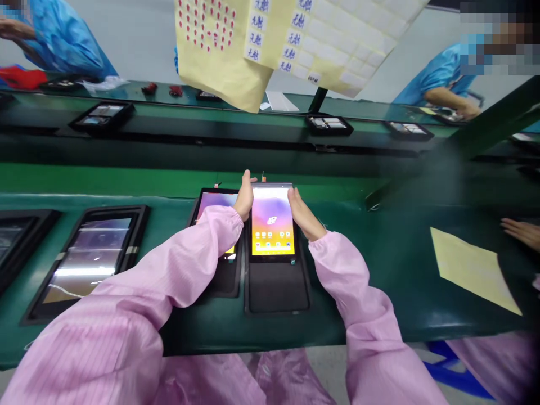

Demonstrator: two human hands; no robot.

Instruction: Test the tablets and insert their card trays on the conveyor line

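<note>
Both my hands are at the top of a tablet with a lit home screen (pixel 272 222). My left hand (pixel 244 197) presses against its upper left edge, and my right hand (pixel 304 214) grips its right edge. The tablet sits over a black tray (pixel 278 287), its lower end resting on or just above the tray. To the left, a second lit tablet (pixel 217 207) lies in another black tray (pixel 228 284), partly hidden under my left pink sleeve.
A green workbench (pixel 379 185) runs across the view, with a black-framed tablet (pixel 90 259) at left and a yellow paper sheet (pixel 472 270) at right. A co-worker's hand (pixel 521 232) is at the right edge. A label sheet (pixel 253 39) hangs above. Blue-sleeved people work across the bench.
</note>
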